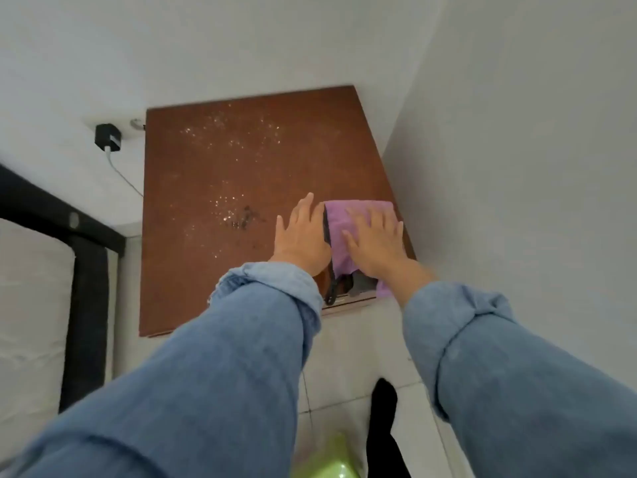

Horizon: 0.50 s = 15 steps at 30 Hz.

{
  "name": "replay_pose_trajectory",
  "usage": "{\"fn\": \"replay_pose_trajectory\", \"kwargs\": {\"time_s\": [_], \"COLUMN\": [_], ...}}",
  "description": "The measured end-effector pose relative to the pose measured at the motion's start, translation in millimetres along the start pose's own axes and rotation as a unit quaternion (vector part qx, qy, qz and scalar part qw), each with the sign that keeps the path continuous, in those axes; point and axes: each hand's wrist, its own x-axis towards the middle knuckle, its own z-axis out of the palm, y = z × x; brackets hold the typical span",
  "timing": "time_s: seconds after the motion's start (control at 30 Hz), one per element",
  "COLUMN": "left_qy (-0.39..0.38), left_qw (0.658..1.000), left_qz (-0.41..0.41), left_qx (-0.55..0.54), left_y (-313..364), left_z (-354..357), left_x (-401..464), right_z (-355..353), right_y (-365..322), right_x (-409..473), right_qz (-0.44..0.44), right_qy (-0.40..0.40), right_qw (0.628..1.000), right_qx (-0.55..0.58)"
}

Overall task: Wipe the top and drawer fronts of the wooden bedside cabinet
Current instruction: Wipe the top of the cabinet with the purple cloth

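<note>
The wooden bedside cabinet's brown top [220, 188] fills the middle of the head view, speckled with white dust and a dark smudge near its centre. A purple cloth [339, 219] lies at the top's near right corner, with a dark edge along its left side. My right hand [377, 241] presses flat on the cloth with fingers spread. My left hand [303, 234] rests flat on the wood just left of the cloth, fingers straight. The drawer fronts are hidden below the top's front edge.
White walls close in behind and on the right of the cabinet. A black charger [108, 136] with a white cable is plugged in at the left. A black bed frame [86, 270] and mattress stand left. A green object [327, 457] lies on the tiled floor.
</note>
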Motion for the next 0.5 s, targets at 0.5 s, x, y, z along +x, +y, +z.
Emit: {"fn": "replay_pose_trajectory", "kwargs": {"time_s": [0.5], "left_qy": [0.028], "left_qw": [0.996], "left_qz": [-0.032], "left_qx": [0.08], "left_y": [-23], "left_z": [39], "left_x": [84], "right_z": [57], "right_y": [15], "right_x": [19], "right_qz": [0.022], "right_qy": [0.21], "right_qw": [0.977], "right_qx": [-0.016]}}
